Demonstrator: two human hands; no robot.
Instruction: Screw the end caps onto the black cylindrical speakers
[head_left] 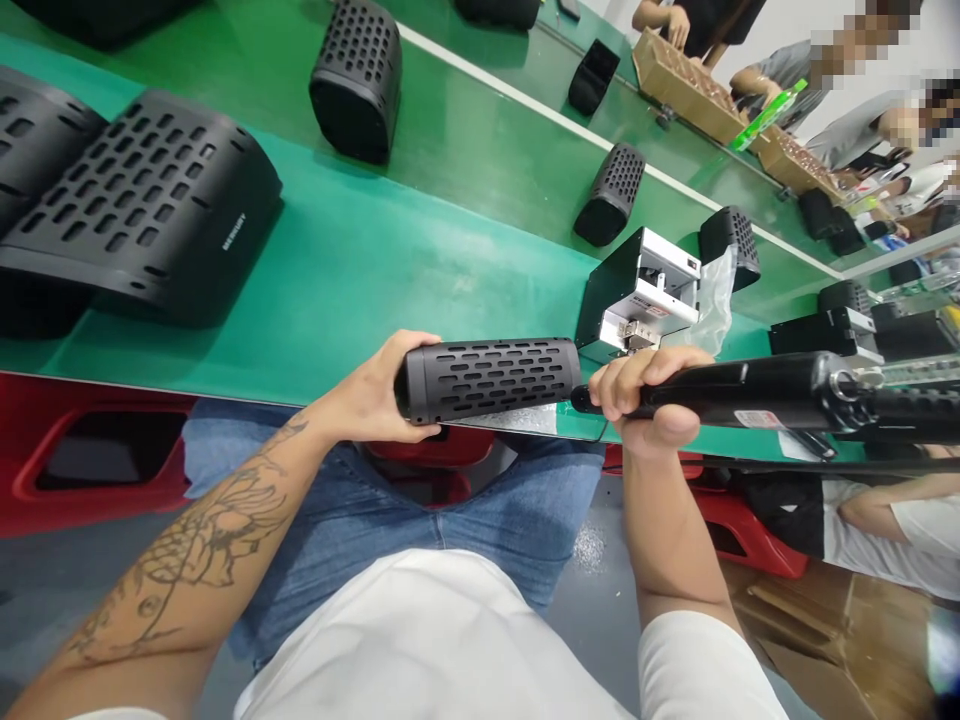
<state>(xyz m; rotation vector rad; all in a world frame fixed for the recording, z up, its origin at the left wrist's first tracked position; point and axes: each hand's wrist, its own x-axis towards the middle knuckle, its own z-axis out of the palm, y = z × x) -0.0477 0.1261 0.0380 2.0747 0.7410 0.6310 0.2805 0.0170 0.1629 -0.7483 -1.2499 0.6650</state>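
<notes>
My left hand point(382, 395) grips one end of a black perforated housing point(495, 378), which lies on its side at the near edge of the green table. Rows of long slots run along its upper face. In my right hand point(649, 392) is a black electric screwdriver point(750, 388), held level with its tip end pointing left, against or very close to the right end of the housing. Whether the bit touches a screw is hidden. Behind my right hand stands a silver and black screw feeder point(641, 295).
More perforated housings stand on the left point(150, 200) and along the green belt point(356, 80). A clear plastic bag point(714, 300) is beside the screw feeder. Across the line, people work near cardboard trays point(690, 85). A red stool point(750, 530) is at the right.
</notes>
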